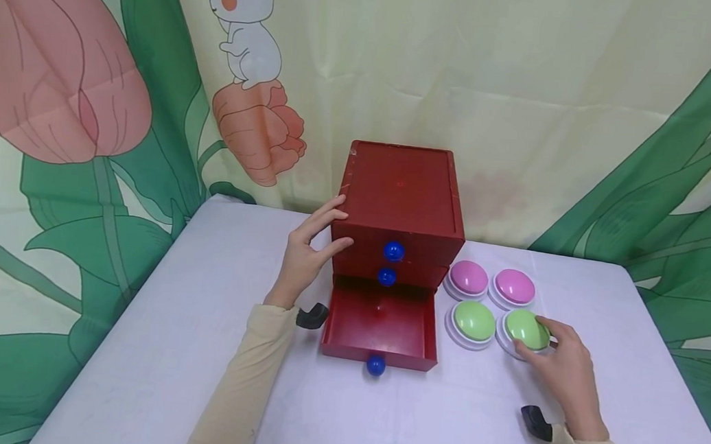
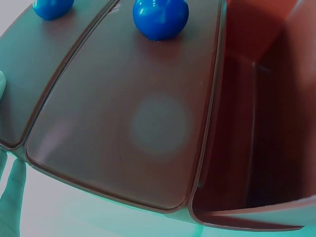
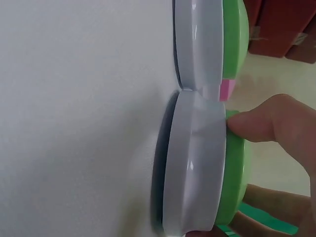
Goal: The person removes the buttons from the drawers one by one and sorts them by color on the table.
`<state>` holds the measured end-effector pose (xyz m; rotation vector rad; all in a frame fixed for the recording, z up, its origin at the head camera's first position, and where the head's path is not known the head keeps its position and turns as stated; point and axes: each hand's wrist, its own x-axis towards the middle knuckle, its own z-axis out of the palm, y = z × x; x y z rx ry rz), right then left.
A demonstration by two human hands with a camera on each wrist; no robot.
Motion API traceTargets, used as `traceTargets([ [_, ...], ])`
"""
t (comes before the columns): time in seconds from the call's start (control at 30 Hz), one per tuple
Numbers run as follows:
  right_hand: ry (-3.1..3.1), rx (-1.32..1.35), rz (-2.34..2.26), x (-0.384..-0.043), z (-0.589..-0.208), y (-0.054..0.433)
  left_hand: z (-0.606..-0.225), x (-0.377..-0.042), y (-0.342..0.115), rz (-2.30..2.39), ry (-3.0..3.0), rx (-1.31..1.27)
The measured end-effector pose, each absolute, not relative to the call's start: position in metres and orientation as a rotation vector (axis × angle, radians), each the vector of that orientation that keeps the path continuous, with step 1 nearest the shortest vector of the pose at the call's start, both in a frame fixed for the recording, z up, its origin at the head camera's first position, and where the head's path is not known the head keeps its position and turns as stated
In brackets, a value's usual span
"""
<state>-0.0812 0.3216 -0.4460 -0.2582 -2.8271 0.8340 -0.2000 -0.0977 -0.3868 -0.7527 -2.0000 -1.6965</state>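
Note:
My right hand holds a green push button with a white round base, thumb on one side and fingers on the other. In the right wrist view a dark shadow runs along that button's base; whether it is off the table I cannot tell. Another green push button sits just left of it. My left hand touches the left front corner of a dark red drawer cabinet, fingers nearly straight. Its bottom drawer is pulled out and bare inside.
Two pink push buttons stand behind the green ones, right of the cabinet. Blue knobs mark the drawers. A white cloth covers the table, and a printed curtain hangs behind it.

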Motion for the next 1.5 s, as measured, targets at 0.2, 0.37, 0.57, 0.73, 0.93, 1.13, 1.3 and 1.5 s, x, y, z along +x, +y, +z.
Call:
traceTargets([
  [0.2, -2.871, -0.203, 0.871, -0.082, -0.444, 0.325, -0.370, -0.187, -0.096, -1.717, -2.008, -0.739],
  [0.37, -2.926, -0.147, 0.838, -0.084, -0.440, 0.327, -0.369, -0.185, -0.097, -1.722, -2.012, -0.733],
  [0.57, -2.862, -0.134, 0.817, -0.084, -0.432, 0.319, -0.371, -0.187, -0.097, -1.720, -2.008, -0.729],
  [0.73, -2.812, -0.130, 0.866, -0.083, -0.423, 0.306, -0.373, -0.189, -0.097, -1.719, -2.015, -0.718],
  [0.93, -2.779, -0.104, 0.922, -0.081, -0.412, 0.293, -0.371, -0.187, -0.096, -1.727, -2.015, -0.725],
  [1.13, -2.766, -0.045, 0.952, -0.081, -0.405, 0.280, -0.369, -0.186, -0.096, -1.722, -2.017, -0.728],
  [1.3, -2.757, 0.040, 0.936, -0.079, -0.404, 0.269, -0.369, -0.186, -0.095, -1.722, -2.018, -0.727],
  [1.5, -2.749, 0.135, 0.909, -0.075, -0.405, 0.256, -0.370, -0.185, -0.095, -1.721, -2.020, -0.721],
])
